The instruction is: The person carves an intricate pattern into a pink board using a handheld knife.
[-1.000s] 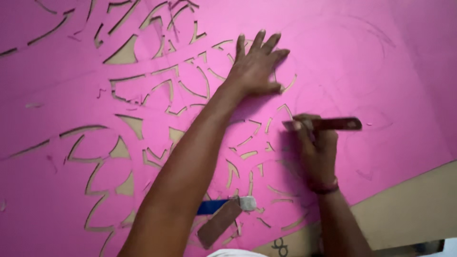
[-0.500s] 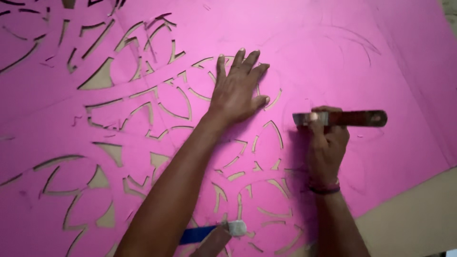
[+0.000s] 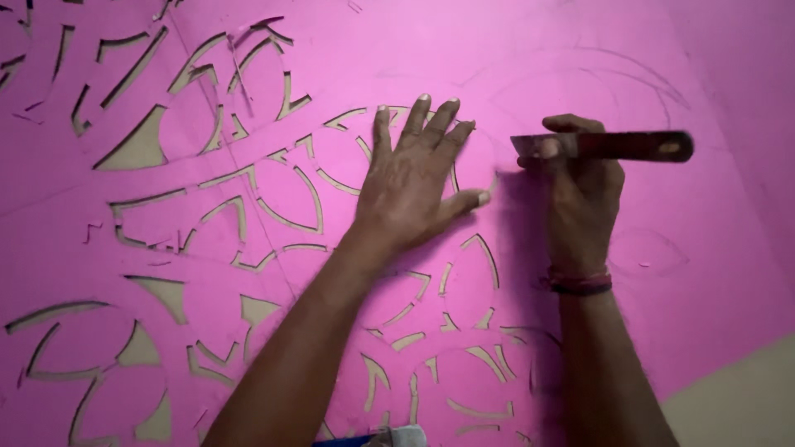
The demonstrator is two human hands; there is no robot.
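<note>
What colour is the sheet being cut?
Bright pink sheet, with tan showing through the cut-outs; head view.

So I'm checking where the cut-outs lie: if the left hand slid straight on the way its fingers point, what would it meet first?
The left hand lies flat on the pink sheet, fingers pointing up the picture. Just past the fingertips lies uncut pink sheet with only faint drawn lines, so the way looks free.

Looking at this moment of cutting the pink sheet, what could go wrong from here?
The left hand lies flat on the large pink sheet with cut-out leaf shapes, its thumb close to the right hand gripping the dark flat-handled cutting tool; a slip might nick it. The thin strips between cut-outs could tear under pressure.
</note>
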